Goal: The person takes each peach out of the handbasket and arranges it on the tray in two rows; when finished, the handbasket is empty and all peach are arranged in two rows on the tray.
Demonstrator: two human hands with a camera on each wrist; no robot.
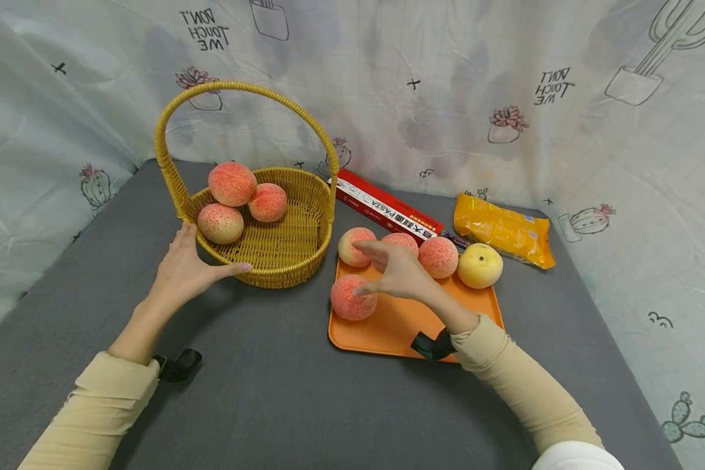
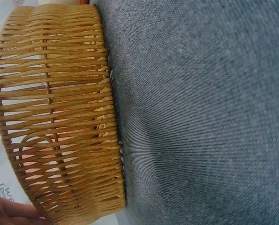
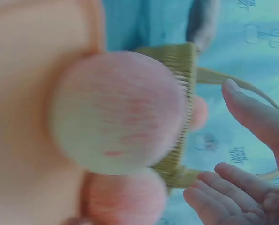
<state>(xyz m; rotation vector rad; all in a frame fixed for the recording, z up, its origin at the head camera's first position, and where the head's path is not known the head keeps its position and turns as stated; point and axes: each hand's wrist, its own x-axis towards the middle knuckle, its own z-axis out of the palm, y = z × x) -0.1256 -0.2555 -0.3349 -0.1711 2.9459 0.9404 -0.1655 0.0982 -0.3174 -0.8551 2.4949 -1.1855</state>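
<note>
So the biggest thing here is the cactus-print curtain [image 1: 376, 111] hanging behind the basket, then the grey counter [image 1: 305, 405] under everything. The wicker basket [image 1: 282, 281] is my landmark. Its tall handle [image 1: 252, 87] arches right over it, so I'd guess a hand coming in too high or too far over could snag on it and jolt the lot.

The orange tray [image 1: 382, 336] sits just right of the basket and a bit nearer the person. Its lip looks low, so a bumped fruit could probably hop it and roll. The red pasta box [image 1: 388, 207] has one end just beside the basket's right rim, and the yellow plastic packet [image 1: 504, 230] is well off to the right.

Left hand [image 1: 182, 266] is at the basket's near left rim, thumb and fingers spread wide along it. Leaning hard there could tip the basket, imo. Right hand [image 1: 402, 271] is right of the basket, above the tray, fingers and thumb well apart with nothing in them. A sloppy close would likely squirt a peach sideways.

Round yellow fruit [image 1: 480, 266], apple or pear, is the furthest of the fruit from the basket. Four peaches [image 1: 354, 307] also sit to its right on the tray, and three peaches [image 1: 220, 223] bunch inside its left half. The highest looks precarious; a knock could send it rolling, maybe over the rim.
</note>
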